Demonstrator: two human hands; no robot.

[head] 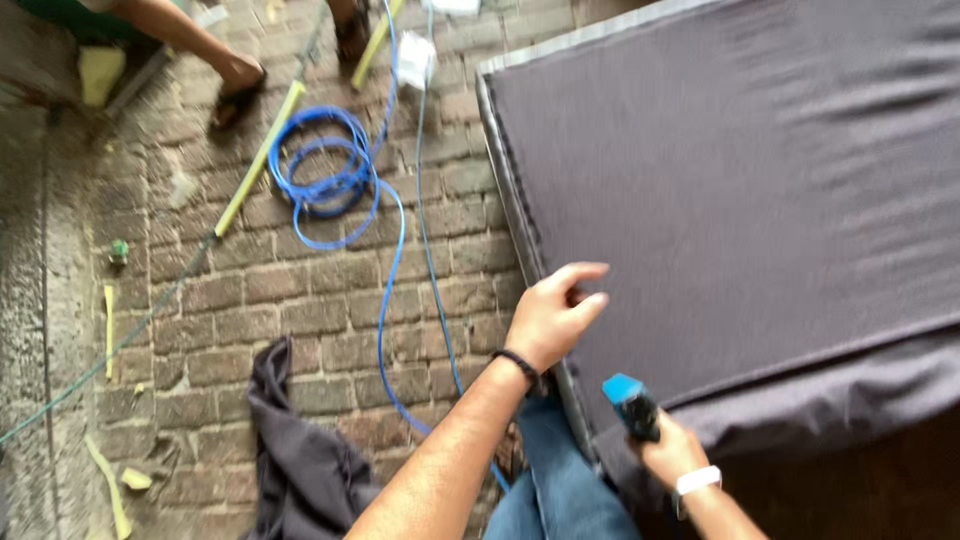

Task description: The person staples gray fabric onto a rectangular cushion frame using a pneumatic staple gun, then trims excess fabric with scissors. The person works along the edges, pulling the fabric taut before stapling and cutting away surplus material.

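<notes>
The left hand point(548, 318) lies on the edge of a large panel covered in dark grey fabric point(740, 190), its fingers point(585, 272) loosely spread and curled over the cloth just inside the panel's grey rim point(505, 190); they press on it rather than clasp it. A dark band sits at that wrist. Below and to the right of those fingers, the right hand point(668, 452) is wrapped tight round the black grip of a tool with a blue top point(630, 400), which sticks up above the knuckles and touches the loose fold of fabric point(830, 400) hanging off the panel's lower edge. A white watch is on that wrist. Between the two hands shows a blue-jeaned knee point(555, 470).

To the left of the left fingers, on the brick floor point(250, 290), a blue hose point(330, 180) lies coiled, and one strand runs down past the forearm. A thin green cord point(428, 220) runs beside it. A dark crumpled cloth point(295, 450) lies lower left. A yellow strip point(258, 160) lies slanted beyond the coil, with foam scraps about. At the top left, another person's foot in a sandal point(238, 85) rests on the bricks.
</notes>
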